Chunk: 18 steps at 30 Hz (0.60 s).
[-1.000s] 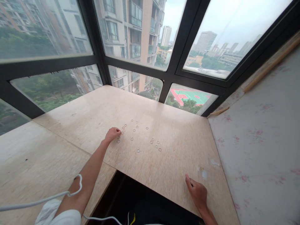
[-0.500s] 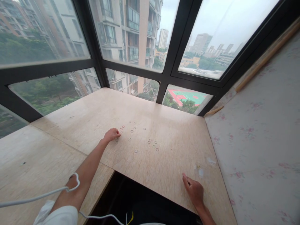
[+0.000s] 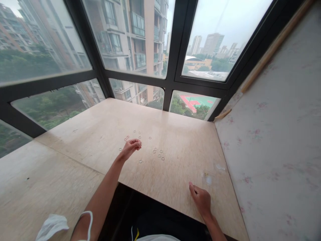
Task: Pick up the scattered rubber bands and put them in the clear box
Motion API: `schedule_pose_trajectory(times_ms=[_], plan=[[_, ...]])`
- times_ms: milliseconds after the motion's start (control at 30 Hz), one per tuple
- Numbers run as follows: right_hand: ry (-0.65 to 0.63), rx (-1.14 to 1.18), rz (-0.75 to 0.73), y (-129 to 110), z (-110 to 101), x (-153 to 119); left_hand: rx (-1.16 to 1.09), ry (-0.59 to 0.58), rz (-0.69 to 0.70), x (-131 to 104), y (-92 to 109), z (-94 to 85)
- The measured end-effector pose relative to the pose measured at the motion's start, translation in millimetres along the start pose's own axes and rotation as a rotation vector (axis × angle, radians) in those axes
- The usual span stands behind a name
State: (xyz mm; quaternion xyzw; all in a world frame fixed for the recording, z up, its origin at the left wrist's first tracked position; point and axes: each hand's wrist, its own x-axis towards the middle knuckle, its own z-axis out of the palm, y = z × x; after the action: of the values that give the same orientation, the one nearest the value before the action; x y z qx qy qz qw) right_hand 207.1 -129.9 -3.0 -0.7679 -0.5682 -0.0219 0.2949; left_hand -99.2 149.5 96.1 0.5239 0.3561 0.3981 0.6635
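Above the stone ledge, my left hand is closed in a pinch, with what looks like a thin ring at its fingertips. Several similar thin rings lie scattered flat around it. A reddish ring is just behind the hand, a dark one in front, and a loose cluster with a ring lies to the right. Some rings may be hidden under the hand. My right hand rests as a loose fist near the ledge's front edge; its inside is hidden.
A clear plastic bag with something small and yellow lies at right, near the papered wall. A white crumpled piece sits at lower left. A white cord loops over my left forearm. Dark-framed windows border the back.
My left hand has moved right and lifted from the left-hand rings, now pinching what seems to be a ring. My right hand keeps its place. The view has shifted slightly.
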Motion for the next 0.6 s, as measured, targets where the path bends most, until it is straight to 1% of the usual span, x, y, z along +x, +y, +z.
schedule_pose_trajectory(times_ms=[100, 200, 333, 467, 600], plan=[[0.008, 0.052, 0.012, 0.2, -1.0, 0.7, -0.082, -0.091, 0.032, -2.1, 1.9, 42.0], [0.007, 0.125, 0.031, -0.8, -3.0, 0.4, -0.125, -0.147, 0.015, -3.3, 1.6, 84.9], [0.004, 0.239, 0.037, 0.3, -8.3, -6.3, -0.069, -0.186, -0.046, -2.4, -5.5, 144.0], [-0.014, 0.303, 0.029, 6.5, -15.9, -17.8, 0.072, -0.272, -0.087, 0.4, -21.2, 206.9], [-0.038, 0.363, 0.032, 11.2, -22.0, -23.2, 0.242, -0.369, -0.119, 0.8, -47.1, 265.4]])
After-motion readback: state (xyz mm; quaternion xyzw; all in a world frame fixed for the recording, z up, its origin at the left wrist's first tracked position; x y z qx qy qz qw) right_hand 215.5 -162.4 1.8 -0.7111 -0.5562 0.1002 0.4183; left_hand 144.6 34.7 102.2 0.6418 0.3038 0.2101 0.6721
